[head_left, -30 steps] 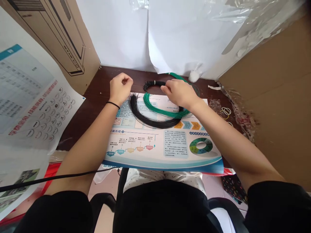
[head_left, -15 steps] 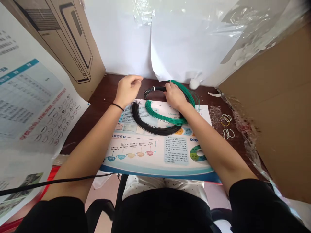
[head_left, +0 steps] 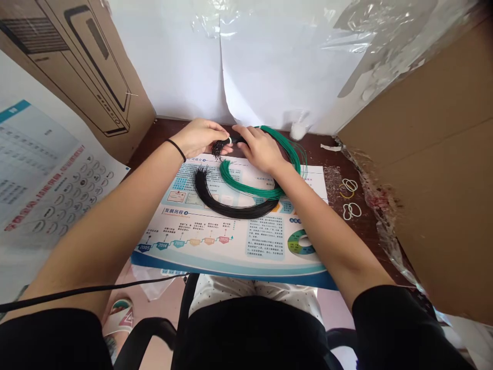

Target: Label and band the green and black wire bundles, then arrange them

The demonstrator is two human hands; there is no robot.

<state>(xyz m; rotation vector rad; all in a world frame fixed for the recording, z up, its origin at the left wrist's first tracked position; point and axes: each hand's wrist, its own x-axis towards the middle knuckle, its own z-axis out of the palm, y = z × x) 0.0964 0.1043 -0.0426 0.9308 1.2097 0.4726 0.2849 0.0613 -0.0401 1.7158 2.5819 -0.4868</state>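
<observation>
A curved bundle of black wires [head_left: 239, 209] lies on a printed sheet, its loose ends fanned out at the left. Its other end curls up behind, where a white band [head_left: 230, 140] wraps it close to the dark tips. My left hand [head_left: 204, 137] is closed around that banded end, thumb on top and fingertips below. Just right of the band, my right hand [head_left: 262, 148] grips the same black bundle, its fingers partly hiding it. A bundle of green wires [head_left: 246, 188] curves inside the black one and passes behind my right wrist.
The printed sheet [head_left: 227, 259] covers the front of the dark table. Several rubber bands [head_left: 351, 209] lie at the right beside a cardboard panel [head_left: 431, 169]. A white lump [head_left: 298, 130] rests by the back wall. A black cable [head_left: 96, 289] crosses at lower left.
My left hand has come down and right, and now holds the banded end of the black wires. My right hand stays on the bundle, fingers shifted toward the band. The view has moved slightly.
</observation>
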